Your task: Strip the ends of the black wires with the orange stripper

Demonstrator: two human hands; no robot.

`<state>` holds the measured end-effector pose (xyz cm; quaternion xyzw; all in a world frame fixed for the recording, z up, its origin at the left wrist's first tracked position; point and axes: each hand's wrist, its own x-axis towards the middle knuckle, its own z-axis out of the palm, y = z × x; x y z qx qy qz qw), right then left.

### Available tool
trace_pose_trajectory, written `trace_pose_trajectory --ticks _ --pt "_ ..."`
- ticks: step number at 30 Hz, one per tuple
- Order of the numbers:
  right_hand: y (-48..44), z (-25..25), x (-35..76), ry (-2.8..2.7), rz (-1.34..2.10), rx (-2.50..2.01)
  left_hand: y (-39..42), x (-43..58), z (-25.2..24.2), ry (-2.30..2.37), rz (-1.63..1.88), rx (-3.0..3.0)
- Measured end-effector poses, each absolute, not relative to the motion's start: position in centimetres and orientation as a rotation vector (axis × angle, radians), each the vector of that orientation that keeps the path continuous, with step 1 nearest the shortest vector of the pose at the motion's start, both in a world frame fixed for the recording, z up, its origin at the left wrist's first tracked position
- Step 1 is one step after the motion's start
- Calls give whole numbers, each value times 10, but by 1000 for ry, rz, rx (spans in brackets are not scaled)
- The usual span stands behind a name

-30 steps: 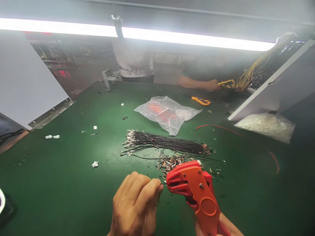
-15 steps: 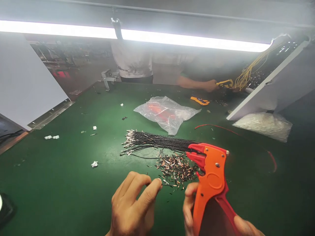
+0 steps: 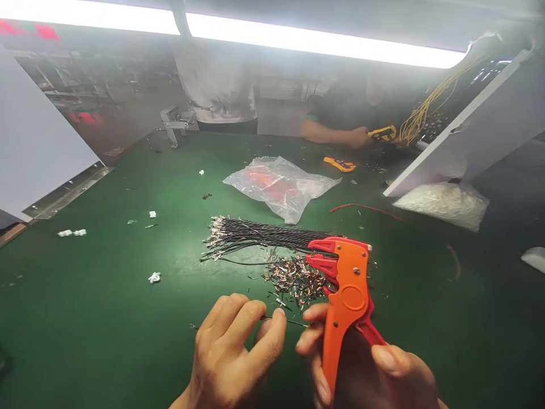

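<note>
Between thumb and fingers, my left hand [image 3: 238, 346] pinches a thin black wire [image 3: 293, 322]; one end points right and a terminal end pokes out to the left. My right hand [image 3: 400, 363] is wrapped around the handles of an orange and red wire stripper [image 3: 351, 295]. The stripper stands upright with its red jaws facing left, apart from the wire. Behind its jaws lies a bundle of black wires [image 3: 264, 234] with metal terminals at the left end. In front of the bundle sits a pile of short wire scraps [image 3: 296, 278], some showing copper.
A clear plastic bag [image 3: 283, 184] with red contents lies farther back. Beyond it are a yellow-orange tool [image 3: 339, 164] and a red wire [image 3: 366, 205]. At right sits a bag of pale pieces [image 3: 443, 203]. White connectors [image 3: 154, 277] are scattered left. A co-worker's hand [image 3: 360, 137] holds a yellow tool.
The view has shifted slightly. The stripper has come left, nearer my left hand. The wire between my left fingers now shows more of its length on both sides.
</note>
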<state>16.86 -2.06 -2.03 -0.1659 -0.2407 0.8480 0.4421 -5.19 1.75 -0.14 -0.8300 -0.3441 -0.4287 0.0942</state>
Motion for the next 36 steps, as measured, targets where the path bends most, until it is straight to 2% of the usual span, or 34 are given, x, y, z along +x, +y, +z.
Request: trace_pose_trajectory --ticks 13,27,36 --pt "-19 -26 162 -595 2299 -445 14 -49 -10 -1046 -1160 -2523" --pt "-16 -34 157 -705 2304 -503 21 -47 -18 -1293 -1261 -2604" --pt "-7 -18 169 -746 1981 -562 14 -49 -29 -1315 -1207 -2576"
